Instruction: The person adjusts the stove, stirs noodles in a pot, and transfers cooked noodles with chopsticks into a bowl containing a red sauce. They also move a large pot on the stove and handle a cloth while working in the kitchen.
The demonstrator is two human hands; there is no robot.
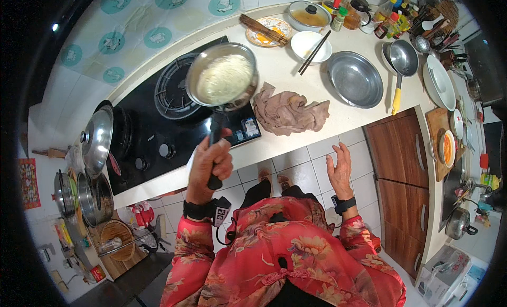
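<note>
My left hand grips the black handle of a steel saucepan. Pale, cream-coloured food lies in the pan, somewhat blurred. The pan is above the right part of a black gas hob, beside a burner grate. My right hand is empty, fingers spread, in front of the counter edge. A crumpled brown cloth lies on the counter right of the pan. Further right is an empty steel bowl. Behind the cloth, chopsticks rest across a white bowl.
A patterned plate bears a bundle of thin brown sticks. Near it stand a glass-lidded pot and several condiment bottles. A yellow-handled ladle lies farther right. A domed lid stands at the hob's left.
</note>
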